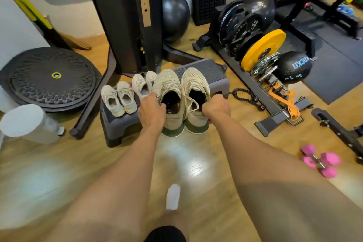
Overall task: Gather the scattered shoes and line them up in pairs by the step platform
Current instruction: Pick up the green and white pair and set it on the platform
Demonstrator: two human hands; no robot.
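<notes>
1. Two small pairs are already parked on the step platform (215, 73): the first white pair (117, 101) by its front-left corner, and the second white pair (143, 84) just beside it, further back.
2. Left hand (152, 111) grips the left beige shoe (169, 88) at the collar. Right hand (216, 108) grips the right beige shoe (196, 84).
3. Both are over the platform's right half with their heels past the front edge. Can't tell if the soles touch down.
4. Looks nearly done: set them down and let go.

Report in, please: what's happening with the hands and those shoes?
Left hand grips left beige shoe, right hand grips right beige shoe. Toes over step platform, beside two white pairs already on it. Black rope lies right of platform, not blocking.
</notes>
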